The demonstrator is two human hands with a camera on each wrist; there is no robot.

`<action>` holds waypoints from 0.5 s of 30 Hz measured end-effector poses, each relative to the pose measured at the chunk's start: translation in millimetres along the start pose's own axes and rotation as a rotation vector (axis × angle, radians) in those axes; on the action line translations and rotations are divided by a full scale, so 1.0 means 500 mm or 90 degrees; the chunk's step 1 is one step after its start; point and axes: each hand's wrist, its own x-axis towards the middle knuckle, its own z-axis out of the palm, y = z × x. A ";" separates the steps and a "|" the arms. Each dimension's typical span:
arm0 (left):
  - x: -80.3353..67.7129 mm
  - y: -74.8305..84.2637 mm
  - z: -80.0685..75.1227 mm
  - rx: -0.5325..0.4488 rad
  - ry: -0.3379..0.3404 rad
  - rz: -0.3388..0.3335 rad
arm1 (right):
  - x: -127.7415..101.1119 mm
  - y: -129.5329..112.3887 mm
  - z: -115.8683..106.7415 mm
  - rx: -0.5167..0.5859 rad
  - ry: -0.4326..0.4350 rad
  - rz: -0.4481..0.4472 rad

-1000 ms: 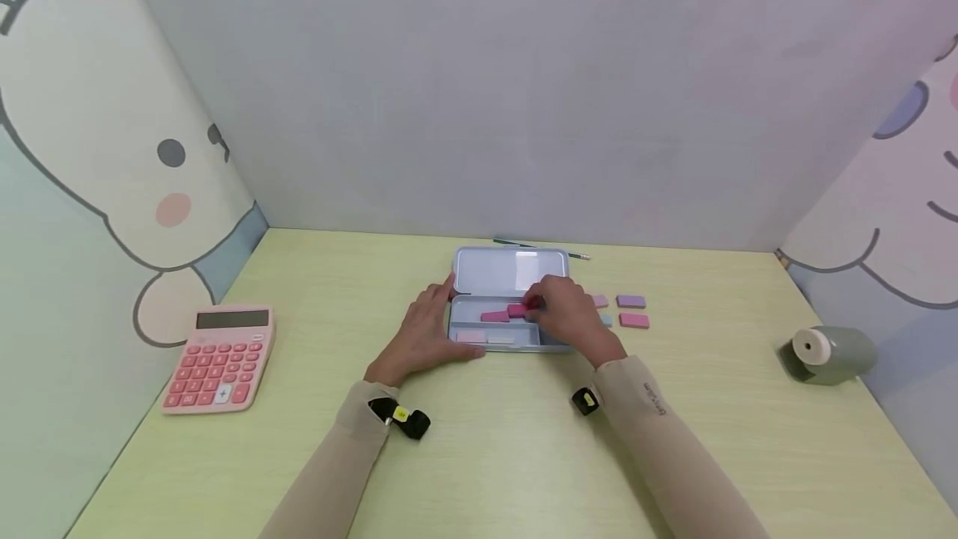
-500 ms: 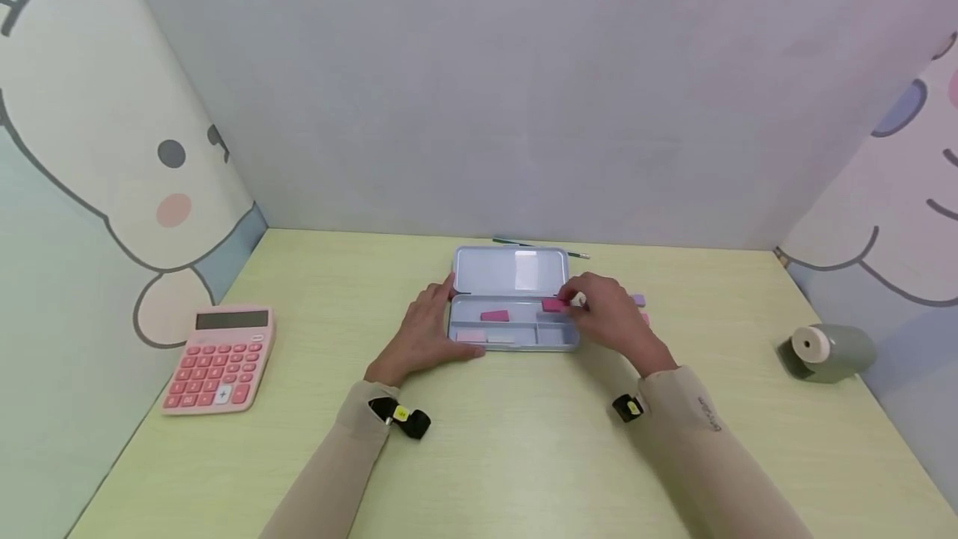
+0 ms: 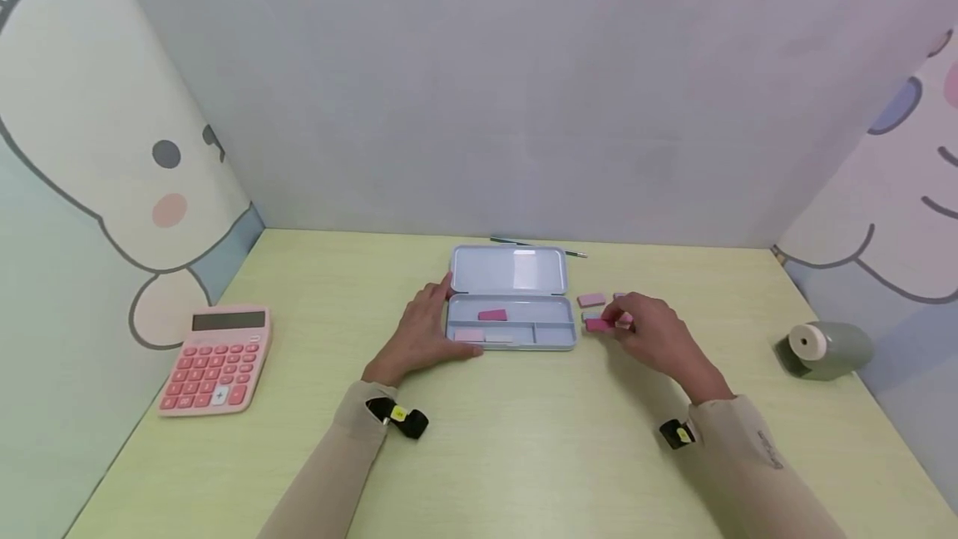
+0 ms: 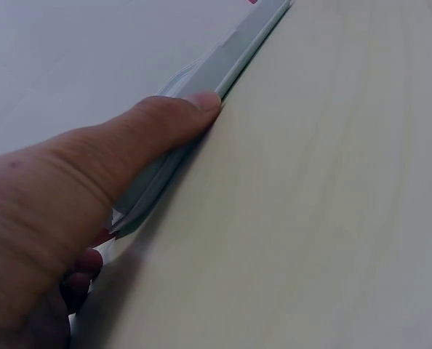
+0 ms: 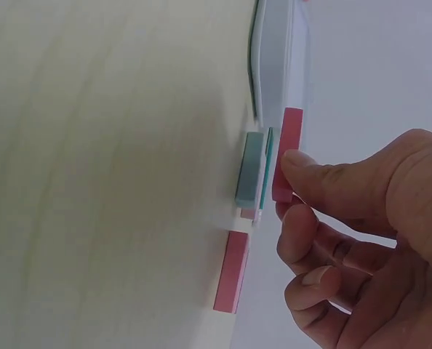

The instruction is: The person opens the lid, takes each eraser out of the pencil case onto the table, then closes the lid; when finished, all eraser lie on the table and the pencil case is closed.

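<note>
Just right of the frame's centre, a dark pink eraser (image 3: 599, 324) is pinched by the right hand (image 3: 653, 337) beside the open tin case (image 3: 513, 333).

The eraser is gripped between thumb and curled fingertips (image 5: 297, 161), on top of a blue-grey eraser (image 5: 250, 169) that lies on the green desk (image 3: 524, 439); a lighter pink eraser (image 3: 591, 300) is seen just above it. The case's left end is steadied by the left hand (image 3: 423, 336), its thumb (image 4: 165, 120) laid straight along the near wall, fingers relaxed. One pink eraser (image 3: 492, 315) lies inside the case. A pink calculator (image 3: 215, 358) is at lower left, a sharpener (image 3: 823, 349) at right.
</note>
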 end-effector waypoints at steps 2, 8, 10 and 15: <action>-0.001 -0.001 0.000 -0.001 0.000 -0.004 | -0.004 0.004 0.004 0.000 -0.013 -0.002; -0.002 -0.001 0.001 -0.004 0.000 -0.004 | -0.006 0.007 0.016 0.008 -0.047 0.021; -0.001 0.000 0.001 -0.002 -0.002 -0.004 | -0.006 0.008 0.018 0.009 -0.050 0.025; -0.002 0.002 -0.001 -0.002 0.001 0.001 | -0.006 0.009 0.020 0.005 -0.048 0.021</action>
